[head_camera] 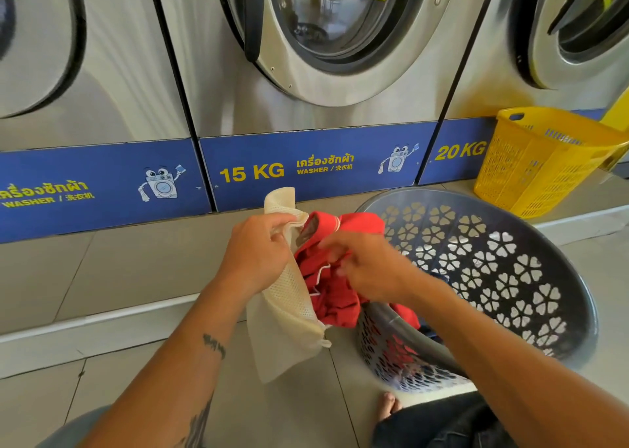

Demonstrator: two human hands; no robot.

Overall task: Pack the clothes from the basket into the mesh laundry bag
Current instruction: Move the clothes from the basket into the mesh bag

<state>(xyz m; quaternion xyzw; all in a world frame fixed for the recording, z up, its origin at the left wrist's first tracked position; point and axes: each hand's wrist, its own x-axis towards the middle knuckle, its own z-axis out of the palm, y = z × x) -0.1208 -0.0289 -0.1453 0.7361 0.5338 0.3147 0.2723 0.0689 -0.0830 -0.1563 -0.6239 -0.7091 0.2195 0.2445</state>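
The left hand [258,250] pinches the rim of the cream mesh laundry bag [289,298], holding its mouth up and open. Just to the bag's right, the right hand [366,264], blurred, has its fingers curled into a red garment [326,277] bunched at the mouth and touching the mesh. The bag's long axis hangs down toward the tiled floor [112,270], so the garment likely needs pushing down and leftward. Right of the bag stands the grey basket [503,260], more clothing inside; washers [306,73] behind.
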